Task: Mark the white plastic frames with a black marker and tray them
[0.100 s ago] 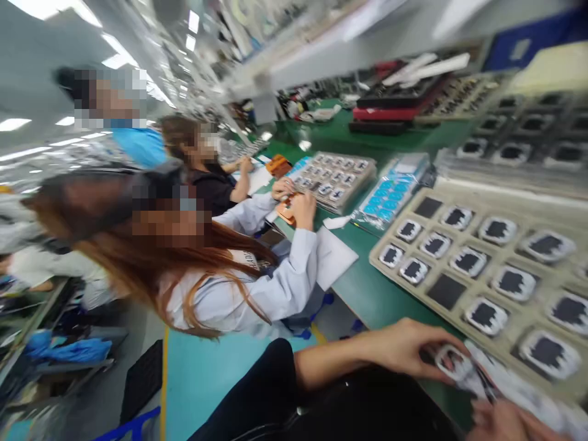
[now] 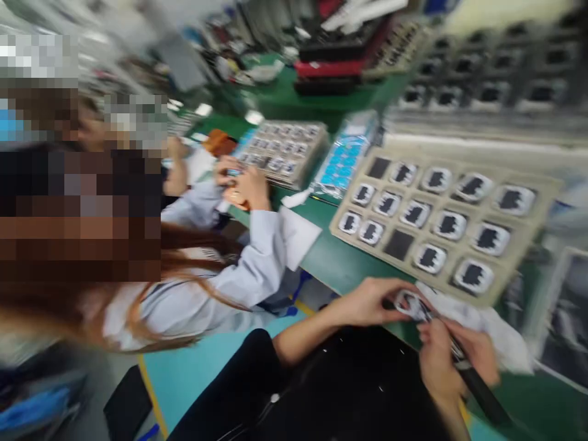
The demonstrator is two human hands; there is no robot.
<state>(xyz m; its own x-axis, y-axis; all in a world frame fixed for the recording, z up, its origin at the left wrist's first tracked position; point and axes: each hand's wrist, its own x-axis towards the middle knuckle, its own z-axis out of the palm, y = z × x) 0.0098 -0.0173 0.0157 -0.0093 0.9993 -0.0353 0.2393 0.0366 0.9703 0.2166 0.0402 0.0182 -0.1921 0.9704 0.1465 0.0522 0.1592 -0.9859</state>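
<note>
While pinching a small white-rimmed part [image 2: 410, 302] between left hand [image 2: 367, 301] fingers [image 2: 399, 293], working it with a dark tool [image 2: 478, 384] gripped in right hand [image 2: 454, 358]; next, probably seating it beyond fingertips in tray [image 2: 491, 293], needing steadier aim.

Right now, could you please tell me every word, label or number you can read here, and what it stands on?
None can be read: the picture is motion-blurred.
Blue packet: print blurred.
Tray of small white-rimmed parts: no legible marks.
Part held in left hand and right hand: no readable text.
</note>
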